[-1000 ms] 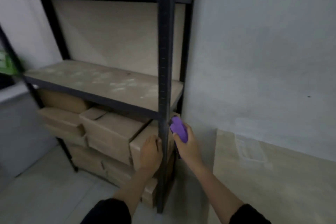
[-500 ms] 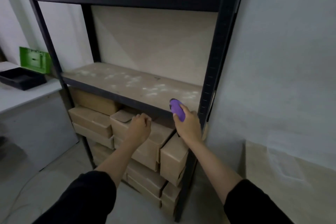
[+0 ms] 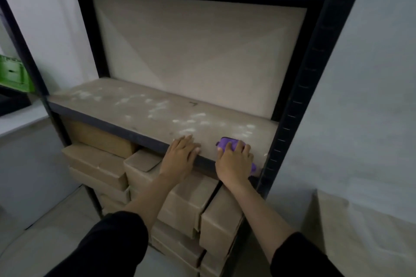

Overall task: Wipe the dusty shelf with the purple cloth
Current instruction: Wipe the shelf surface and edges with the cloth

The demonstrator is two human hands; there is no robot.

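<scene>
Green plastic, perhaps a crate (image 3: 13, 74), shows at the far left edge, beside the dark metal upright (image 3: 24, 51) of a storage rack. Moving right, the rack's middle shelf (image 3: 144, 108) is a pale board speckled with whitish dust patches (image 3: 157, 105) along its length. Cardboard boxes (image 3: 99, 162) are stacked beneath it. The left hand (image 3: 181, 155) lies open and flat, palm down, on the shelf's near edge, holding nothing. Just to its right, the right hand (image 3: 235, 159) presses down on the purple cloth (image 3: 227, 143) — bunched under the palm and fingers at the shelf's near right corner, close to the right upright (image 3: 299, 101). The cloth looks soft, light and easily crumpled, so a flat palm spread over its middle would likely keep it from bunching — wiping seems barely begun.
</scene>
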